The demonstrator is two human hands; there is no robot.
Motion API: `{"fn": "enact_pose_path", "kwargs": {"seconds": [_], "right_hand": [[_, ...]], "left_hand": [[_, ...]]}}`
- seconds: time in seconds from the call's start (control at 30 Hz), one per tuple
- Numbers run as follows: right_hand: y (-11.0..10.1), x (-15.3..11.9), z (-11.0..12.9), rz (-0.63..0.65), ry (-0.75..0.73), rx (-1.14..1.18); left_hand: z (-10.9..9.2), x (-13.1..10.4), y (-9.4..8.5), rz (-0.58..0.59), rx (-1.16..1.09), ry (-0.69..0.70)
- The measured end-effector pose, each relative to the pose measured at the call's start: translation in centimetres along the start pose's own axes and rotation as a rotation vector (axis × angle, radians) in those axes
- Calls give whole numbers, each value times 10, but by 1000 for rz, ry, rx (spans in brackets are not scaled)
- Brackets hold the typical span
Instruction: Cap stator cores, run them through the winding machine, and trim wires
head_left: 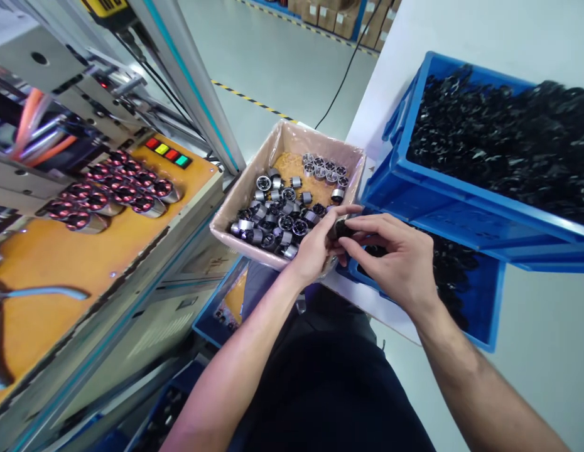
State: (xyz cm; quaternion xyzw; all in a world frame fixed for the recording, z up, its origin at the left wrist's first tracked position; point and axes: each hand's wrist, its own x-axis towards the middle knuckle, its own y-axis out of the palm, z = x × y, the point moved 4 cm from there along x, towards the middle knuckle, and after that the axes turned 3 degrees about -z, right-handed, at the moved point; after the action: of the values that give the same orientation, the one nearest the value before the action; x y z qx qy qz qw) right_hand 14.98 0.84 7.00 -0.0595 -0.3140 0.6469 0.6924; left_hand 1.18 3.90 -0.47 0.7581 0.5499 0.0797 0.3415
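Pale-green floor point(268, 63) behind a plastic-lined tan box point(320, 143), left hand point(315, 246) and right hand point(399, 257) nearly closed by its corner, pinching a small black part point(343, 228): keep it steady imo.

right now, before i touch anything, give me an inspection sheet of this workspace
Surface: orange bench at left; white table at right.
Job's things: small dark part in the hands; metal parts in a lined box, some grouped in its far right corner; black parts heaped in the upper blue bin, more in the lower blue bin.
Clutter: pliers lying on the bench.
Hands: left hand and right hand hold the part together; fingers partly hide it.
Cables: black cable beyond the box.
Surroundings: striped floor tape; cartons on far shelving.
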Motion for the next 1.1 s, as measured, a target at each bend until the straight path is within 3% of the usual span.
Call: {"fn": "enact_pose_path", "kwargs": {"seconds": [0.33,0.43,0.53,0.67,0.77,0.93,1.1], "right_hand": [[0,-6,-1,-18,31,27],[-10,0,0,62,33,48],[-47,20,4,102,5,-85],[-121,75,0,-59,-56,-436],[-146,123,-25,35,-46,-633],[-130,172,-74,192,24,-828],[-120,179,-86,180,7,-868]], "left_hand": [[0,-4,1,104,21,63],[0,-5,-1,109,100,41],[-4,-3,-2,127,154,93],[-12,0,-2,55,107,186],[-12,0,0,9,122,140],[-11,-4,-1,-13,240,177],[-14,-3,-3,-105,181,229]]}}
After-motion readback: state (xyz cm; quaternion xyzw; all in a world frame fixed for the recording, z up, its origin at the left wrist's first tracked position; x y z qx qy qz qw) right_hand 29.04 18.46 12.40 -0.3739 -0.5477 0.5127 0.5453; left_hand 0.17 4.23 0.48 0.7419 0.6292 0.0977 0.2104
